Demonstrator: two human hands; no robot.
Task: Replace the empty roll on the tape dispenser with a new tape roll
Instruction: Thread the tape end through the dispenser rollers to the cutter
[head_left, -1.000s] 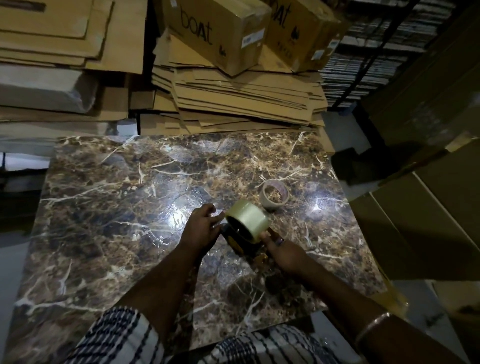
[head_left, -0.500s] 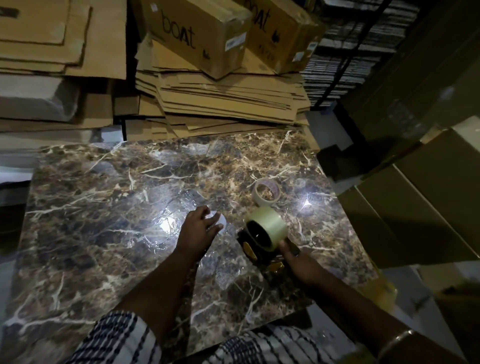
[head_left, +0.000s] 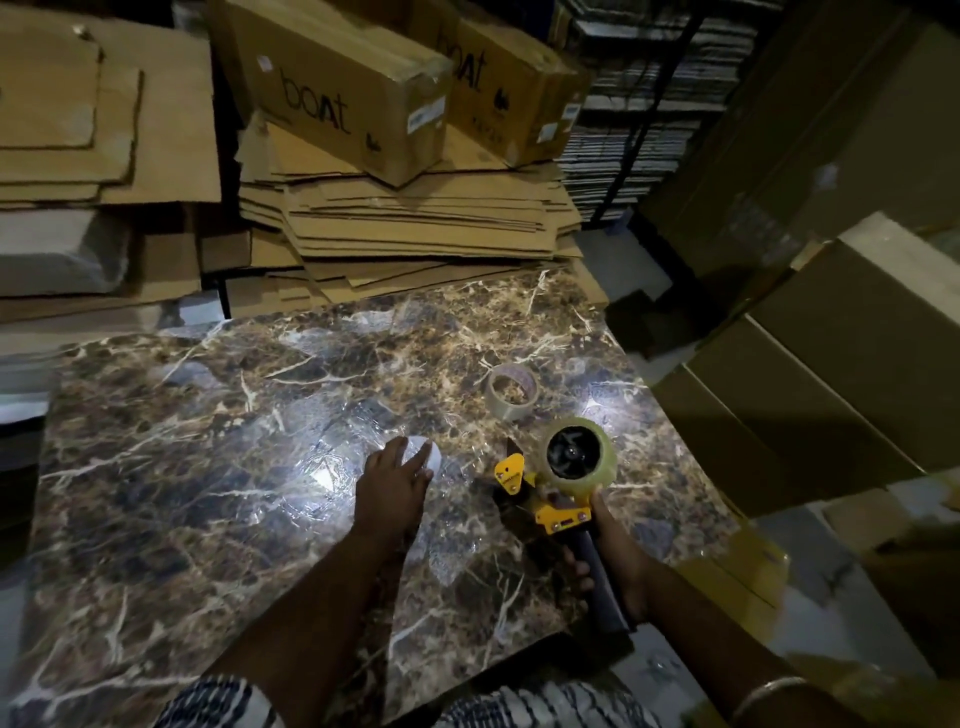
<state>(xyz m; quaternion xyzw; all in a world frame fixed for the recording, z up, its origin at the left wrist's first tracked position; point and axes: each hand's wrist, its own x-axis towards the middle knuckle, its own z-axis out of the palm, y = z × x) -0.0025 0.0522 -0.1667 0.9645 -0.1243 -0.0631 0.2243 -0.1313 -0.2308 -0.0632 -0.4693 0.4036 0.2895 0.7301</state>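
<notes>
My right hand (head_left: 615, 558) grips the dark handle of a yellow tape dispenser (head_left: 553, 501) held over the right part of the marble table. A full clear tape roll (head_left: 602, 457) sits on the dispenser's black hub. An empty cardboard roll (head_left: 511, 389) lies flat on the table just beyond the dispenser. My left hand (head_left: 389, 491) rests palm down on the table to the left of the dispenser, fingers spread, holding nothing. Glare on the marble brightens the spot by its fingertips.
The marble table (head_left: 208, 467) is glossy with light glare. Stacks of flattened cardboard (head_left: 405, 228) and two printed boxes (head_left: 337, 88) crowd the far edge. Large brown cartons (head_left: 831, 374) stand close on the right. More cardboard is piled at the far left.
My left hand has let go of the tape roll and settled flat on the table. My right hand has swung the dispenser to the right, so the roll's hub now faces me.
</notes>
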